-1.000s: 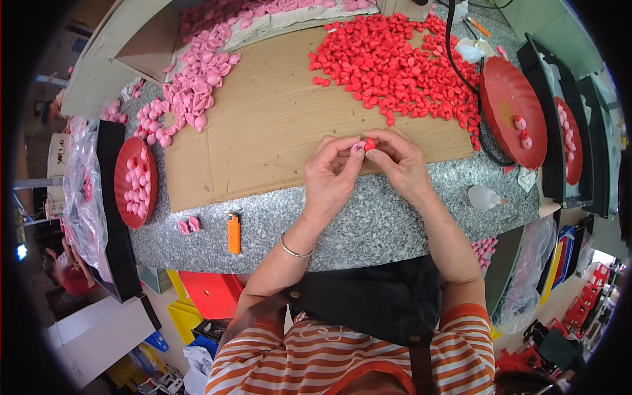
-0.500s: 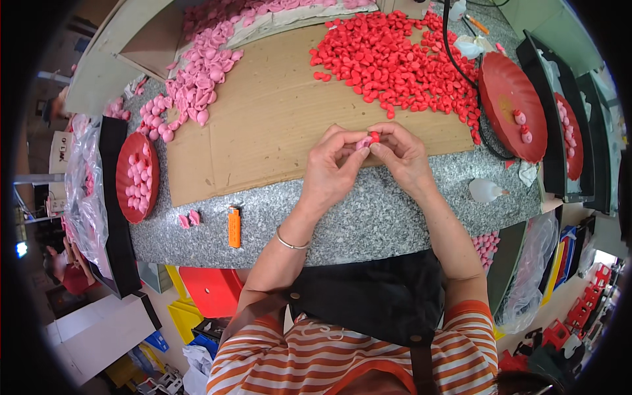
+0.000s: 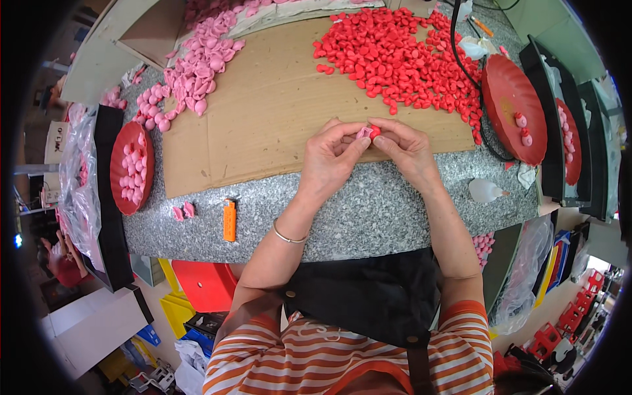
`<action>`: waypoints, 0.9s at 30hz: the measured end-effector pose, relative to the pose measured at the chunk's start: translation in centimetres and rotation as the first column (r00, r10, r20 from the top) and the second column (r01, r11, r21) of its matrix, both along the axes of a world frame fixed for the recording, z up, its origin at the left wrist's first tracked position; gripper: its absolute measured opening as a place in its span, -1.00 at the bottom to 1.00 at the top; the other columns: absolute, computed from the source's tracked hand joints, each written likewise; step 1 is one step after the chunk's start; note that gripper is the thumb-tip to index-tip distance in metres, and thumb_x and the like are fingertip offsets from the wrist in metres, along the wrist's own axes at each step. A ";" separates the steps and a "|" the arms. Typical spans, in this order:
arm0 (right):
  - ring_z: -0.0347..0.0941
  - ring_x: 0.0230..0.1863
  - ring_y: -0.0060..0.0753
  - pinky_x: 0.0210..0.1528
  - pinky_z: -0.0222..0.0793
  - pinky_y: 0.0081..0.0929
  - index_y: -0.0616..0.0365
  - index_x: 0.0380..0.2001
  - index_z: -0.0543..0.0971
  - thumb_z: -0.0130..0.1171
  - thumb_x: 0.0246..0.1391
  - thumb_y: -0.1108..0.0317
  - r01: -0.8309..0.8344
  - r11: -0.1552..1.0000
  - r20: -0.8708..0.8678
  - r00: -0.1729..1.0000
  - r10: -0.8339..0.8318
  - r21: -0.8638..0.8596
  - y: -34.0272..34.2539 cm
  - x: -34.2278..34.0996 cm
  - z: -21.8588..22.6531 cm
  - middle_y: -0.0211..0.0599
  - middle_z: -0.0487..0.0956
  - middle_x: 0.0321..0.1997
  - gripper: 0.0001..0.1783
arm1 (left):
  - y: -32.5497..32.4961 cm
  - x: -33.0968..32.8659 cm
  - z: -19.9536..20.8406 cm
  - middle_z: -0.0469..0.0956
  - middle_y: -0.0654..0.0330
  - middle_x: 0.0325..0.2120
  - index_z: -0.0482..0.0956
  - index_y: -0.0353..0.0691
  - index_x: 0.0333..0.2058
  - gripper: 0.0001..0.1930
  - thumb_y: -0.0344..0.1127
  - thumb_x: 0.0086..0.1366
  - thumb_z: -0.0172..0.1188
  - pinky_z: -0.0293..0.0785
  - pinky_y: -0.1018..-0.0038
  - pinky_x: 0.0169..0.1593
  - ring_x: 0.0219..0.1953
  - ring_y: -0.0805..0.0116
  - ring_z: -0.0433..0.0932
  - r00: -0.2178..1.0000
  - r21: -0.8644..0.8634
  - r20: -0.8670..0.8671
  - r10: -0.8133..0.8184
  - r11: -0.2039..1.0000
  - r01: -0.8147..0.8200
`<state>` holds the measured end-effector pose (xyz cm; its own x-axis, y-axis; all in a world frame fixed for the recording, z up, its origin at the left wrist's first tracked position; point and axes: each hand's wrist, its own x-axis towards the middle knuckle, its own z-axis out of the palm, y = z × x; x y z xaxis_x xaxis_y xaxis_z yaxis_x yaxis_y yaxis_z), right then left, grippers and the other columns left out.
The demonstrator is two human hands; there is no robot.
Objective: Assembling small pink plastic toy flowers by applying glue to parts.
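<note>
While the left hand (image 3: 329, 158) has its grip clamped on a small, hollow pink piece (image 3: 364, 133) and the right hand (image 3: 411, 155) has its grip clamped on a small, rounded, glossy red piece (image 3: 375, 131), the 2 parts meet between the hands near the tan cardboard sheet's (image 3: 263, 118) front edge; cannot tell if fully joined. Done, by appearance: 2 pink-and-red pieces (image 3: 526, 137) lie in the wide, scalloped red dish (image 3: 526, 85) at right. Left, in my judgement most of it: a broad heap of loose red pieces (image 3: 395, 59) and a heap of loose pink pieces (image 3: 197, 69).
</note>
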<state>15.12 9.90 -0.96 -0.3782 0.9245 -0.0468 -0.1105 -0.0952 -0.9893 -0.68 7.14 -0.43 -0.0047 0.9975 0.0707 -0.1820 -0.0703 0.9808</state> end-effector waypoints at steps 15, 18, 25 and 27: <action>0.46 -0.23 -0.63 -0.18 0.38 -0.70 0.28 -0.16 0.42 0.05 0.04 0.62 0.098 0.993 -0.047 0.994 -0.095 0.067 -1.3 -0.4 0.0 -0.35 0.54 -0.28 -0.75 | -1.0 1.2 0.4 0.38 0.26 -0.37 0.53 -0.37 -0.29 -0.87 -0.59 0.16 0.11 0.49 0.67 -0.28 -0.35 0.53 0.52 0.992 0.055 -0.096 0.082 0.995 -0.077; 0.46 -0.22 -0.62 -0.18 0.38 -0.70 0.27 -0.15 0.41 0.05 0.05 0.62 0.089 0.994 -0.004 0.996 -0.089 0.063 -1.2 -0.5 -0.2 -0.35 0.53 -0.29 -0.75 | -0.9 1.0 0.4 0.37 0.26 -0.37 0.53 -0.38 -0.29 -0.87 -0.60 0.16 0.10 0.48 0.67 -0.28 -0.35 0.53 0.52 0.990 0.070 -0.123 0.069 0.996 -0.060; 0.47 -0.19 -0.55 -0.10 0.41 -0.61 0.28 -0.17 0.44 0.07 0.01 0.66 0.101 0.956 0.080 0.989 -0.128 0.274 -0.9 -0.9 -0.4 -0.32 0.50 -0.24 -0.73 | -0.2 0.2 -0.3 0.38 0.25 -0.29 0.50 -0.42 -0.26 -0.86 -0.62 0.19 0.05 0.47 0.66 -0.19 -0.27 0.49 0.52 0.999 0.027 0.034 0.002 1.000 -0.002; 0.47 -0.16 -0.51 -0.08 0.42 -0.58 0.31 -0.21 0.47 0.11 -0.04 0.69 0.083 0.889 0.143 0.976 -0.164 0.450 -0.9 -0.7 -0.5 -0.30 0.48 -0.21 -0.74 | -0.2 0.3 -0.4 0.38 0.24 -0.28 0.50 -0.42 -0.26 -0.86 -0.62 0.19 0.05 0.47 0.65 -0.17 -0.26 0.48 0.52 0.998 0.028 0.065 0.006 1.000 -0.008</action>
